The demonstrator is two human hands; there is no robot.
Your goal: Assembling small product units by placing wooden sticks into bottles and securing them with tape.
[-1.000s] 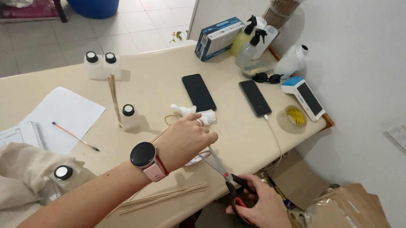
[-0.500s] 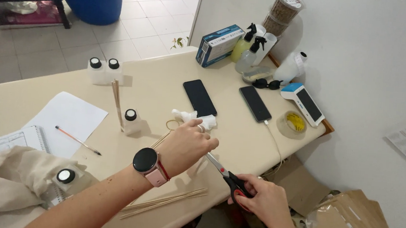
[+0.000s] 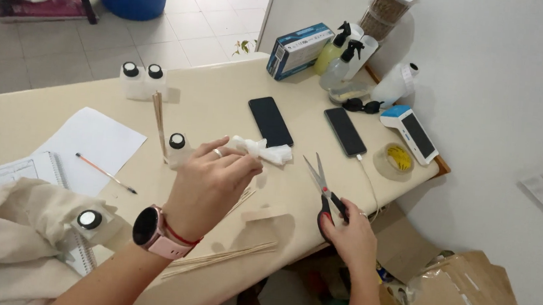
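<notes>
While my right hand (image 3: 350,233) grips the black-handled scissors (image 3: 324,192) above the table's near edge, their blades stand open, pointing away from me. My left hand (image 3: 211,183), fingers pinched, hovers over the beige table (image 3: 223,103); what it grasps I cannot tell. Thin wooden sticks (image 3: 224,258) lie below it, crumpled white tissue (image 3: 262,150) just beyond.

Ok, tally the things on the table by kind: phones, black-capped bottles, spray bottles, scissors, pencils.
Phones: 2
Black-capped bottles: 4
Spray bottles: 2
Scissors, in the right hand: 1
Pencils: 1
Total: 10
</notes>
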